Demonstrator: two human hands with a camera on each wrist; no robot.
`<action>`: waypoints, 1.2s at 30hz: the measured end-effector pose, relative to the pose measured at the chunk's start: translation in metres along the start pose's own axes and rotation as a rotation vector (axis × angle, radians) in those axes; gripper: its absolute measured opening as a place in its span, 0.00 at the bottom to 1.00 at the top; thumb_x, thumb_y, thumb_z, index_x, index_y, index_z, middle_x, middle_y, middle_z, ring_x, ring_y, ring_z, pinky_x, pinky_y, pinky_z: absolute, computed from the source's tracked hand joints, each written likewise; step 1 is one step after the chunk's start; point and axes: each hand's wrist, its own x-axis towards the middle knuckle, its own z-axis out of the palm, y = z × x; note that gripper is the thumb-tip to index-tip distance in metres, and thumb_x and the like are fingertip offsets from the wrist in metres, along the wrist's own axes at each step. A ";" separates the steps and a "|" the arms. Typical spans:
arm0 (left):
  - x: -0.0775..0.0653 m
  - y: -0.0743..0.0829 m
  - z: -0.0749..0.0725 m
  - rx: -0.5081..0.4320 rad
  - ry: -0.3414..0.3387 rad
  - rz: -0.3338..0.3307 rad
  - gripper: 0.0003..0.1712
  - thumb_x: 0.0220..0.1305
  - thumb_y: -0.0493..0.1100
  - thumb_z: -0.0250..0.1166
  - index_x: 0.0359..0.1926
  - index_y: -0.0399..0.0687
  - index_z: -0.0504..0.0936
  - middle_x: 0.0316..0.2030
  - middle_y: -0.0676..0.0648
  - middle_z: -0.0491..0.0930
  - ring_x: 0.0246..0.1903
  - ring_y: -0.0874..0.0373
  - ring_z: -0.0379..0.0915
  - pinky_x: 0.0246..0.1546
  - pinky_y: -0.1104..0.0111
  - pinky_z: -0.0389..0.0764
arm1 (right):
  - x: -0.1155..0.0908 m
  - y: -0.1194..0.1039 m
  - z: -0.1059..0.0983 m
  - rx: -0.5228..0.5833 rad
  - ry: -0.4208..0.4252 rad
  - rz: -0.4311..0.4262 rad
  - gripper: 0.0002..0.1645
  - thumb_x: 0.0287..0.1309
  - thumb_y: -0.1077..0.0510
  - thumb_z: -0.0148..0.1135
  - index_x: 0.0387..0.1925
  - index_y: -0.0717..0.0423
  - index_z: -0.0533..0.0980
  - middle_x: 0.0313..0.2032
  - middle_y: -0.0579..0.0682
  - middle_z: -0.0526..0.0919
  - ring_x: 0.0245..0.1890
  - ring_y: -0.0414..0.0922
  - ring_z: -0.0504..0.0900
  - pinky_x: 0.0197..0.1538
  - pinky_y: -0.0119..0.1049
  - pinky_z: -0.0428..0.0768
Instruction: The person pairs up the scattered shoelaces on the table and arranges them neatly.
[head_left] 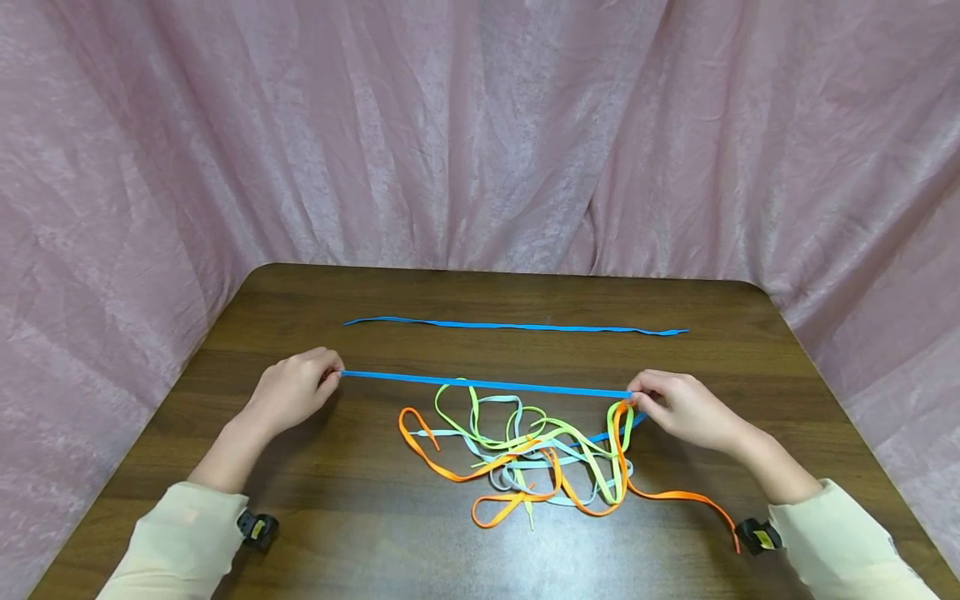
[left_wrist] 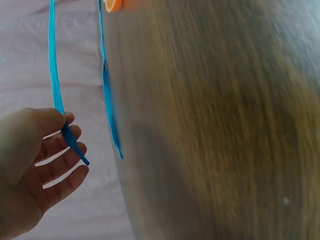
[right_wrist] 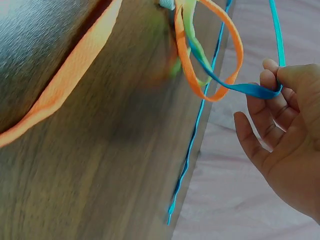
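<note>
A flat blue shoelace (head_left: 480, 384) is stretched taut between the two hands. My left hand (head_left: 300, 385) pinches it close to its tip, which pokes out past the fingers in the left wrist view. At the other end my right hand (head_left: 686, 408) pinches the same lace between thumb and fingertips. From there the blue lace bends back through orange and green loops, as the right wrist view shows. Below the taut stretch lies a tangle of laces: an orange shoelace (head_left: 451, 475), a yellow-green shoelace (head_left: 570, 431) and a pale blue shoelace (head_left: 501, 482), partly hidden under one another.
Another blue shoelace (head_left: 517, 326) lies nearly straight across the back of the brown wooden table (head_left: 360, 533). An orange end trails right, near the right wrist's camera (head_left: 759, 536). Pink curtains (head_left: 480, 133) hang behind the table and at both sides.
</note>
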 end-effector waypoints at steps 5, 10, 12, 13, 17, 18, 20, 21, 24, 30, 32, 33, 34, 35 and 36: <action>-0.003 -0.007 -0.003 -0.002 -0.024 -0.038 0.02 0.57 0.38 0.58 0.30 0.49 0.78 0.24 0.56 0.72 0.19 0.60 0.65 0.16 0.68 0.63 | -0.006 0.009 -0.003 -0.019 0.023 0.014 0.08 0.53 0.66 0.61 0.28 0.49 0.76 0.22 0.37 0.75 0.21 0.30 0.68 0.25 0.25 0.68; -0.005 -0.014 -0.004 0.014 -0.018 -0.049 0.02 0.57 0.38 0.58 0.31 0.49 0.78 0.25 0.54 0.75 0.20 0.58 0.67 0.16 0.65 0.65 | -0.011 0.019 -0.006 -0.064 0.046 0.037 0.08 0.52 0.67 0.61 0.29 0.50 0.77 0.23 0.39 0.76 0.22 0.30 0.68 0.26 0.26 0.69; -0.006 -0.016 -0.004 0.019 -0.017 -0.050 0.02 0.57 0.38 0.58 0.31 0.49 0.78 0.26 0.54 0.76 0.19 0.58 0.68 0.15 0.64 0.65 | -0.013 0.023 -0.008 -0.094 0.050 0.042 0.07 0.52 0.67 0.61 0.29 0.51 0.77 0.25 0.40 0.78 0.23 0.30 0.68 0.27 0.27 0.70; -0.006 -0.018 -0.004 0.021 -0.018 -0.052 0.02 0.57 0.38 0.59 0.31 0.49 0.78 0.26 0.54 0.76 0.19 0.58 0.68 0.15 0.64 0.65 | -0.014 0.025 -0.009 -0.110 0.051 0.041 0.06 0.52 0.66 0.61 0.29 0.51 0.78 0.26 0.40 0.79 0.23 0.30 0.69 0.27 0.28 0.70; -0.007 -0.022 -0.005 0.023 -0.019 -0.054 0.03 0.56 0.38 0.60 0.31 0.51 0.78 0.27 0.53 0.78 0.20 0.57 0.68 0.16 0.62 0.67 | -0.018 0.031 -0.013 -0.171 0.062 0.028 0.05 0.53 0.65 0.61 0.30 0.52 0.79 0.28 0.41 0.80 0.24 0.30 0.70 0.28 0.31 0.72; -0.007 -0.024 -0.006 0.024 -0.019 -0.053 0.03 0.56 0.38 0.60 0.31 0.51 0.79 0.27 0.53 0.78 0.20 0.57 0.69 0.16 0.62 0.67 | -0.019 0.033 -0.013 -0.182 0.065 0.024 0.05 0.53 0.65 0.61 0.30 0.52 0.79 0.28 0.41 0.80 0.24 0.31 0.70 0.28 0.32 0.72; -0.007 -0.026 -0.006 0.026 -0.018 -0.053 0.03 0.56 0.38 0.61 0.31 0.52 0.79 0.28 0.53 0.78 0.20 0.56 0.69 0.17 0.61 0.68 | -0.020 0.036 -0.015 -0.199 0.070 0.019 0.04 0.53 0.65 0.61 0.30 0.52 0.79 0.28 0.42 0.80 0.24 0.31 0.70 0.28 0.32 0.73; -0.007 -0.027 -0.006 0.026 -0.020 -0.054 0.03 0.56 0.39 0.61 0.31 0.52 0.79 0.28 0.53 0.78 0.20 0.56 0.69 0.17 0.61 0.68 | -0.021 0.038 -0.016 -0.208 0.072 0.018 0.04 0.53 0.65 0.61 0.30 0.53 0.79 0.28 0.42 0.80 0.24 0.31 0.70 0.28 0.33 0.73; -0.007 -0.029 -0.006 0.029 -0.026 -0.058 0.03 0.56 0.39 0.61 0.31 0.53 0.79 0.28 0.53 0.78 0.21 0.56 0.69 0.17 0.60 0.68 | -0.024 0.043 -0.018 -0.233 0.072 0.017 0.05 0.53 0.65 0.61 0.30 0.52 0.79 0.27 0.41 0.79 0.24 0.32 0.71 0.28 0.34 0.73; -0.008 -0.032 -0.007 0.030 -0.032 -0.071 0.03 0.55 0.39 0.62 0.31 0.52 0.79 0.28 0.53 0.78 0.21 0.55 0.70 0.18 0.58 0.69 | -0.028 0.052 -0.021 -0.286 0.080 0.021 0.06 0.49 0.65 0.64 0.29 0.52 0.79 0.27 0.39 0.78 0.25 0.33 0.72 0.27 0.35 0.73; -0.008 -0.034 -0.006 0.032 -0.033 -0.075 0.03 0.55 0.39 0.62 0.31 0.52 0.79 0.28 0.52 0.78 0.21 0.54 0.71 0.18 0.58 0.69 | -0.029 0.056 -0.022 -0.302 0.091 0.021 0.08 0.46 0.67 0.66 0.29 0.52 0.79 0.26 0.39 0.77 0.24 0.33 0.71 0.26 0.34 0.72; -0.008 -0.036 -0.006 0.033 -0.033 -0.076 0.03 0.55 0.39 0.62 0.31 0.52 0.79 0.28 0.52 0.78 0.21 0.54 0.71 0.18 0.57 0.70 | -0.030 0.058 -0.023 -0.307 0.097 0.021 0.10 0.44 0.68 0.67 0.29 0.52 0.79 0.26 0.39 0.77 0.23 0.33 0.70 0.26 0.34 0.71; -0.008 -0.036 -0.006 0.034 -0.032 -0.077 0.03 0.55 0.39 0.62 0.31 0.52 0.79 0.28 0.52 0.78 0.21 0.54 0.71 0.19 0.57 0.70 | -0.031 0.059 -0.023 -0.310 0.102 0.017 0.10 0.43 0.68 0.67 0.28 0.52 0.79 0.26 0.39 0.77 0.23 0.33 0.69 0.25 0.34 0.71; -0.008 -0.037 -0.006 0.035 -0.035 -0.079 0.03 0.55 0.39 0.62 0.31 0.52 0.79 0.28 0.52 0.78 0.21 0.54 0.71 0.19 0.57 0.70 | -0.032 0.061 -0.024 -0.312 0.108 0.014 0.09 0.43 0.68 0.67 0.28 0.53 0.79 0.25 0.39 0.77 0.22 0.33 0.68 0.25 0.33 0.70; -0.008 -0.038 -0.006 0.035 -0.036 -0.080 0.03 0.55 0.39 0.62 0.31 0.52 0.79 0.28 0.51 0.78 0.21 0.54 0.71 0.19 0.57 0.70 | -0.034 0.063 -0.024 -0.315 0.111 0.013 0.09 0.43 0.68 0.67 0.28 0.54 0.79 0.25 0.40 0.76 0.22 0.33 0.68 0.24 0.33 0.70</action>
